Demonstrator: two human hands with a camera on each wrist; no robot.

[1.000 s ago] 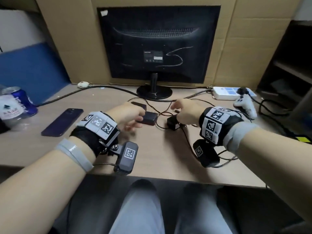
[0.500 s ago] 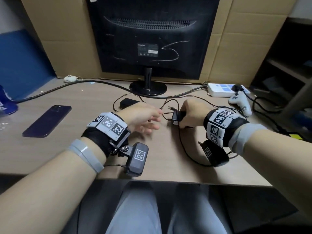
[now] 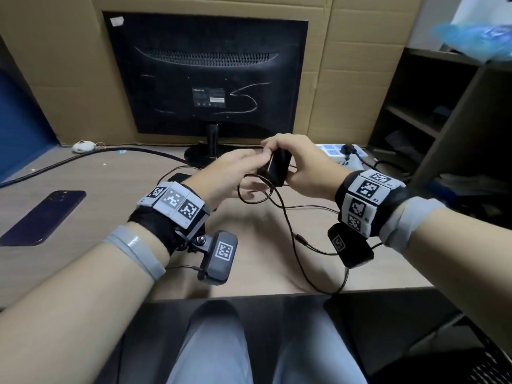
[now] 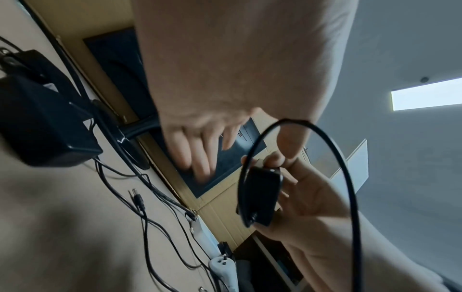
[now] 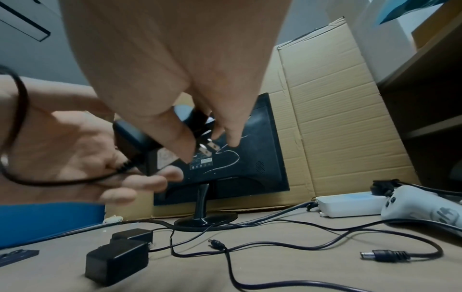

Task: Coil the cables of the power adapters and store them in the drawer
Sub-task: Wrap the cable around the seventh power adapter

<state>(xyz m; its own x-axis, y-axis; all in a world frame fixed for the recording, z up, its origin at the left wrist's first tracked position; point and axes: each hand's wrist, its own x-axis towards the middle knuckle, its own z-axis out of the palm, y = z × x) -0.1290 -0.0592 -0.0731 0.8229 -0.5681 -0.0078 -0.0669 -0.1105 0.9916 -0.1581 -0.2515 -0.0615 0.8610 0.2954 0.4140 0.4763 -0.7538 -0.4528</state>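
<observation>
My right hand (image 3: 299, 164) grips a black power adapter (image 3: 275, 167) raised above the desk, its prongs (image 5: 207, 148) pointing at the monitor. My left hand (image 3: 238, 170) lies just left of it with fairly straight fingers (image 4: 197, 154). The adapter's cable (image 5: 70, 180) runs across that palm and loops round the hand (image 4: 325, 138). From there the cable (image 3: 288, 225) drops to the desk and ends in a barrel plug (image 3: 300, 239). Two more black adapters (image 5: 116, 262) (image 5: 132, 235) lie on the desk below, among tangled cables. No drawer is in view.
A monitor (image 3: 207, 73) on a round stand stands behind my hands, its back to me. A dark phone (image 3: 44, 214) lies at the left. A white power strip (image 3: 332, 149) and a white controller (image 5: 412, 205) sit at the right, beside a dark shelf unit (image 3: 443, 106).
My right hand has lifted the adapter off the desk, its cable trailing down. My left hand has risen beside it and now has the cable across its palm.
</observation>
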